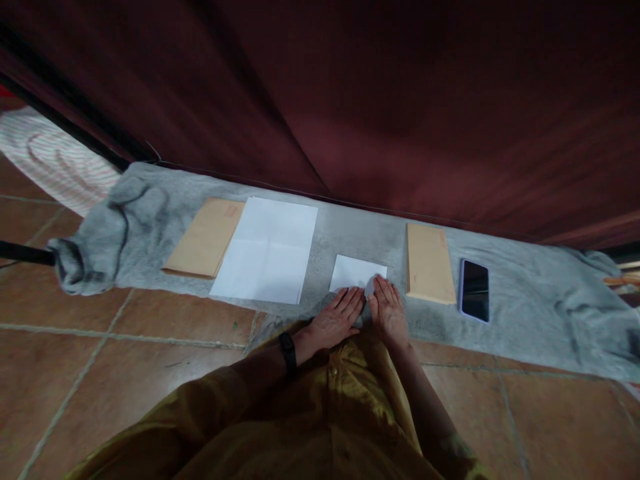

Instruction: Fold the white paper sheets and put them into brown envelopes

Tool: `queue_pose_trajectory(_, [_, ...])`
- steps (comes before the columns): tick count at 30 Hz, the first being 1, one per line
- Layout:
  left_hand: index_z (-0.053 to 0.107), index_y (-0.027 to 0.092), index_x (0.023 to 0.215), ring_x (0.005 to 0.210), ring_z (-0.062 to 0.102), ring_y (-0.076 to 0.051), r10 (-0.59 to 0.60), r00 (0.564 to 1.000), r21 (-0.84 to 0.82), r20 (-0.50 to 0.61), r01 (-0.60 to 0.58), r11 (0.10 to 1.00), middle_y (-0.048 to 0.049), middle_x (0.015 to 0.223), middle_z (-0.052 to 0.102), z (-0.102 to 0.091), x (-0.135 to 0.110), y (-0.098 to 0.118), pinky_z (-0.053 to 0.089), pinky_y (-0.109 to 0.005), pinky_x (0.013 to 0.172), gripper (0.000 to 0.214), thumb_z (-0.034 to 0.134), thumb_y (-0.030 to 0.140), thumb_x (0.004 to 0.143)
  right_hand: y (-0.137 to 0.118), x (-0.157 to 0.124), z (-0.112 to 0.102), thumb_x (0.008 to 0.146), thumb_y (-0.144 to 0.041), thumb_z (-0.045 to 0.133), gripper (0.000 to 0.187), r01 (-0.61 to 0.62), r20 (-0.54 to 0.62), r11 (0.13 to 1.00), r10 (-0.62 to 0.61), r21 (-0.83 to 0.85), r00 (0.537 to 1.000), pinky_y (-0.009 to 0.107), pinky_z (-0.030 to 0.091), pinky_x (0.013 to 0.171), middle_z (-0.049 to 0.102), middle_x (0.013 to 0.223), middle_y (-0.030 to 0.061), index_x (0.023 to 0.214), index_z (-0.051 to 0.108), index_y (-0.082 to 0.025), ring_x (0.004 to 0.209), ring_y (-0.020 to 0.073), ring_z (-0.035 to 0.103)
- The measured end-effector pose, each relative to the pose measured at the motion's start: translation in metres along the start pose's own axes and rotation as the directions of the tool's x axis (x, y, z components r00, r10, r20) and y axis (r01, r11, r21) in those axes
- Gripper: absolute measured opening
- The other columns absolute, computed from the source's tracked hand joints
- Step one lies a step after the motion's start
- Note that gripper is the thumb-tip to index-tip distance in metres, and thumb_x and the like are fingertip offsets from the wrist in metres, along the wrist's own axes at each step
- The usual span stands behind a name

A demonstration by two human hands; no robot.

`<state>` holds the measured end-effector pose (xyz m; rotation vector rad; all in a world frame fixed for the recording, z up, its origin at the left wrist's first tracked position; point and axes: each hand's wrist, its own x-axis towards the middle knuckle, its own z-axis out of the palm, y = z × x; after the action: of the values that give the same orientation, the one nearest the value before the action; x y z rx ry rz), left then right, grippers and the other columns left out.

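Note:
A small piece of folded white paper [354, 270] lies on the grey cloth [360, 233] right in front of me. My left hand [336, 320] rests flat on its near edge, fingers stretched out. On the paper's near right corner lies my right hand [390, 313], its fingers straight and pressing down, with a light rounded bit of paper showing beside the fingertips. The paper's near edge is hidden under both hands. To the left is a stack of large white sheets [270, 253].
Brown envelopes [206, 240] lie left of the white sheets, and another brown stack [429, 263] lies right of my hands. Beside it is a phone [475, 291]. A dark red curtain [375, 133] hangs behind the cloth. Tiled floor [165, 373] shows below.

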<state>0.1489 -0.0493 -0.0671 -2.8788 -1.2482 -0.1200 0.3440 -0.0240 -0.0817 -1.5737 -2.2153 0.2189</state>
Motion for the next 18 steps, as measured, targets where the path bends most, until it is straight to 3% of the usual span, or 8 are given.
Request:
queue_pose_trajectory(11, [0.038,0.004,0.151,0.152,0.026,-0.032,-0.003,0.999,-0.027,-0.032,0.002,1.000,-0.0214,0.162,0.031,-0.001,-0.001,-0.002,0.018,-0.048,0.126,0.078,0.055,0.056,0.094,0.015,0.030,0.003,0.105,-0.028,0.032,0.049,-0.040,-0.027,0.998,0.041,0.038,0.999,0.048,0.035,0.118,0.050,0.151,0.0171,0.146,0.049,-0.009,0.143,0.0262,0.042])
queue_pose_trajectory(18, [0.039,0.012,0.152,0.152,0.028,-0.030,-0.015,0.999,-0.067,-0.039,0.013,0.998,-0.0177,0.162,0.033,-0.001,0.000,-0.003,0.021,-0.047,0.126,0.074,0.058,0.053,0.094,0.022,0.061,-0.001,0.097,-0.018,0.041,0.043,-0.128,-0.057,0.991,0.131,0.043,0.990,0.045,0.043,0.109,0.064,0.129,0.0134,0.135,0.062,-0.018,0.123,0.0269,0.056])
